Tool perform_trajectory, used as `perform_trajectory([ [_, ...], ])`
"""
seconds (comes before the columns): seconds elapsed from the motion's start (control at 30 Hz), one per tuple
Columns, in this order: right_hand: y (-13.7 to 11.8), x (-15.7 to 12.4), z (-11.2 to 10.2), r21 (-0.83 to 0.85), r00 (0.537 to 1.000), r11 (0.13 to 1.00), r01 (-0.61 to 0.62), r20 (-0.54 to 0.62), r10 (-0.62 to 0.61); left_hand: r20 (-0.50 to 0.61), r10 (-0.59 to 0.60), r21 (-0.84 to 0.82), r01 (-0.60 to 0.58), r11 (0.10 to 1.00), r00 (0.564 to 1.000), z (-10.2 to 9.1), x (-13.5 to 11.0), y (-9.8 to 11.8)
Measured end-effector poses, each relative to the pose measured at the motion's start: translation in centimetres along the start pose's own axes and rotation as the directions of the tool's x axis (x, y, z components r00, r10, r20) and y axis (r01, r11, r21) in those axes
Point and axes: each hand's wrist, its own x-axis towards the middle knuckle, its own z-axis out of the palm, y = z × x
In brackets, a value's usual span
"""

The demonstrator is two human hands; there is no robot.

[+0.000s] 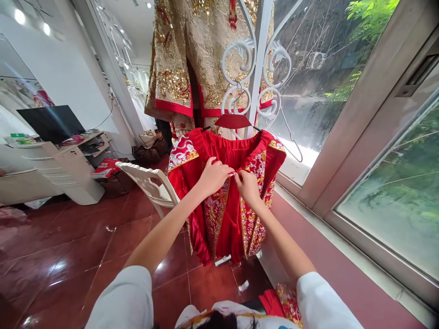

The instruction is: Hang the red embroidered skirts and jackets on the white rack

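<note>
A red embroidered jacket [216, 214] with gold and silver patterns hangs in front of me on a hanger [233, 121]. My left hand [216, 177] and my right hand [247, 185] meet at the top of its front opening. Both are closed, their fingertips pinching a small red fastening between the two front edges. The fingers hide most of that fastening, so I cannot tell if it is a tie or a button loop. Gathered red cloth shows inside the collar, above my hands.
A gold-sequined garment [206, 59] hangs behind on a white scrolled metal rack [255, 68], beside a bare wire hanger [288, 130]. To the left stand a white chair [151, 183] and a desk [72, 169] with a monitor [51, 123]. A window [315, 91] lies right. Red embroidered cloth [286, 301] lies below.
</note>
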Motion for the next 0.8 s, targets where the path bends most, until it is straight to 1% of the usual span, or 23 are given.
perform_trajectory([
  [0.07, 0.2, -0.3, 0.5, 0.18, 0.999, 0.983, -0.03, 0.029, 0.025, 0.001, 0.015, 0.029, -0.015, 0.999, 1.0, -0.6, 0.2, 0.2],
  [0.1, 0.6, -0.7, 0.9, 0.25, 0.995, 0.965, -0.073, 0.086, 0.053, 0.004, 0.022, 0.045, -0.022, 0.999, 1.0, -1.0, 0.2, 0.2],
  [0.13, 1.1, -1.4, 1.5, 0.287, 0.981, 0.949, -0.131, 0.175, 0.083, 0.006, 0.025, 0.06, -0.026, 0.998, 1.0, -1.4, 0.2, 0.1],
  [0.17, 1.8, -2.4, 2.1, 0.287, 0.954, 0.938, -0.193, 0.28, 0.11, 0.005, 0.017, 0.072, -0.017, 0.997, 1.0, -1.9, 0.1, -0.2],
  [0.2, 2.5, -3.6, 2.7, 0.258, 0.914, 0.935, -0.245, 0.383, 0.134, 0.001, -0.002, 0.08, 0.002, 0.997, 1.0, -2.4, -0.2, -0.5],
  [0.27, 4.0, -6.2, 3.4, 0.174, 0.828, 0.937, -0.303, 0.535, 0.168, 0.018, -0.048, 0.072, 0.046, 0.996, 0.999, -3.4, -1.2, -1.5],
  [0.3, 4.6, -7.2, 3.3, 0.144, 0.798, 0.94, -0.31, 0.577, 0.174, 0.048, -0.066, 0.059, 0.063, 0.996, 0.997, -3.9, -1.7, -2.0],
  [0.33, 5.0, -7.8, 2.9, 0.123, 0.779, 0.943, -0.308, 0.602, 0.176, 0.085, -0.081, 0.042, 0.077, 0.996, 0.993, -4.3, -2.3, -2.5],
  [0.37, 5.2, -7.9, 2.1, 0.095, 0.782, 0.95, -0.298, 0.595, 0.186, 0.118, -0.1, 0.023, 0.098, 0.995, 0.988, -4.7, -2.8, -2.8],
  [0.4, 5.1, -7.5, 1.0, 0.064, 0.819, 0.957, -0.283, 0.536, 0.206, 0.131, -0.133, 0.0, 0.134, 0.991, 0.982, -4.8, -3.2, -3.0],
  [0.43, 4.8, -6.4, -0.2, 0.043, 0.883, 0.964, -0.263, 0.413, 0.223, 0.103, -0.19, -0.023, 0.194, 0.981, 0.976, -4.9, -3.3, -3.0],
  [0.47, 4.3, -4.8, -1.5, 0.032, 0.947, 0.971, -0.236, 0.23, 0.222, 0.031, -0.271, -0.041, 0.272, 0.961, 0.962, -4.7, -3.1, -2.9],
  [0.5, 3.7, -2.9, -2.6, 0.026, 0.979, 0.978, -0.206, -0.004, 0.206, -0.074, -0.361, -0.053, 0.358, 0.932, 0.929, -4.3, -2.7, -2.5],
  [0.53, 3.0, -0.7, -3.5, 0.044, 0.963, 0.987, -0.157, -0.216, 0.163, -0.188, -0.447, -0.058, 0.444, 0.894, 0.875, -3.8, -2.1, -2.2],
  [0.57, 2.5, 1.6, -4.1, 0.036, 0.929, 0.993, -0.11, -0.352, 0.116, -0.292, -0.513, -0.056, 0.521, 0.851, 0.807, -3.2, -1.3, -1.8],
  [0.6, 2.1, 3.8, -4.2, -0.004, 0.906, 0.995, -0.101, -0.414, 0.09, -0.373, -0.56, -0.05, 0.586, 0.809, 0.74, -2.5, -0.6, -1.4],
  [0.63, 2.0, 5.7, -4.1, -0.048, 0.894, 0.989, -0.137, -0.435, 0.103, -0.422, -0.591, -0.043, 0.636, 0.771, 0.688, -1.8, 0.1, -1.2],
  [0.67, 2.1, 7.3, -3.6, -0.086, 0.887, 0.976, -0.202, -0.439, 0.145, -0.443, -0.613, -0.039, 0.669, 0.742, 0.654, -1.2, 0.6, -1.2],
  [0.73, 2.9, 9.3, -2.6, -0.146, 0.867, 0.932, -0.332, -0.435, 0.241, -0.453, -0.638, -0.045, 0.699, 0.714, 0.623, -0.4, 0.9, -1.8],
  [0.8, 4.1, 9.9, -1.9, -0.183, 0.855, 0.904, -0.385, -0.44, 0.275, -0.466, -0.629, -0.045, 0.693, 0.719, 0.622, -0.4, 0.3, -2.9],
])
